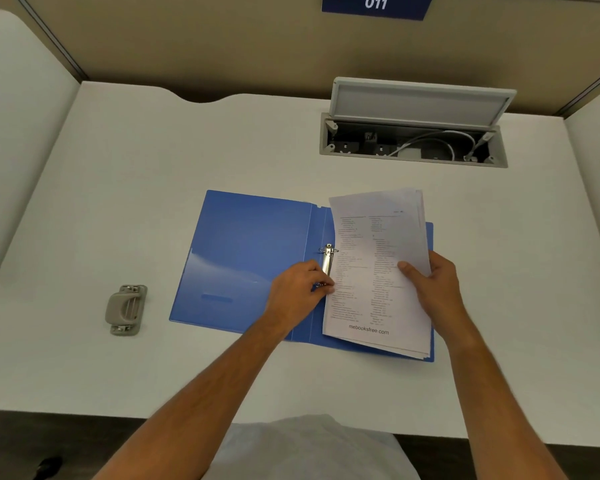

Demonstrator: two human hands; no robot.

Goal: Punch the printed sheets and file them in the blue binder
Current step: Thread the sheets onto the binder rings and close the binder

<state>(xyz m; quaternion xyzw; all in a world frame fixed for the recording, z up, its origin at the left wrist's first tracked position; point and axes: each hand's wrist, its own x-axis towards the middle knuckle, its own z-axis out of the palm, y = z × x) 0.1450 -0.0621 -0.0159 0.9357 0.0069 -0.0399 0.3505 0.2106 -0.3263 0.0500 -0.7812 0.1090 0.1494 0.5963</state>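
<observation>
Paper fills the right hand (pixel 433 289): its grip is clamped on the right edge of the printed sheets (pixel 374 271), a thin, floppy white stack lying over the right half of the open blue binder (pixel 250 258) on the worktop (pixel 153 174). The stack's long axis runs away from the person, parallel to the metal ring clip (pixel 327 261) just left of it. The left hand (pixel 297 296), nearer, pinches at that clip. A beige hole punch (pixel 126 310) sits well apart, left.
</observation>
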